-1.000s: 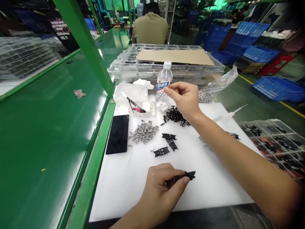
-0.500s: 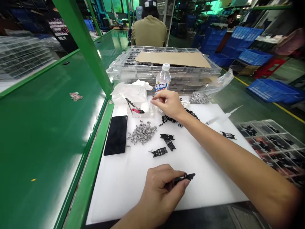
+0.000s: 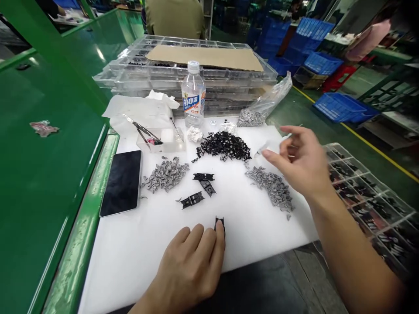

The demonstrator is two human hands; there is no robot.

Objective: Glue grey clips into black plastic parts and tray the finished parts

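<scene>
My left hand (image 3: 193, 259) is closed on a small black plastic part (image 3: 219, 219) near the front of the white work board (image 3: 248, 235). Its index finger lies along the part and hides most of it. On the right, my right hand (image 3: 301, 163) has thumb and fingers apart with nothing visible between them. It is nearest to a translucent white tube with a thin tip (image 3: 269, 147), which it partly covers. Several similar black parts (image 3: 193, 199) lie mid-board. Around them are a pile of small black pieces (image 3: 225, 146) and two piles of grey pieces, left (image 3: 167, 174) and right (image 3: 273, 187).
A phone (image 3: 121, 183) lies at the board's left edge. Behind are a clear box with tweezers (image 3: 144, 131), a bottle (image 3: 194, 96), a bag of grey pieces (image 3: 253, 117) and stacked clear trays (image 3: 225, 80). A compartment tray (image 3: 369, 187) stands lower right.
My right hand has swung from the clear box by the bottle to the right, its fingers spreading. My left hand has turned the black part and lowered it to the board. The view has shifted.
</scene>
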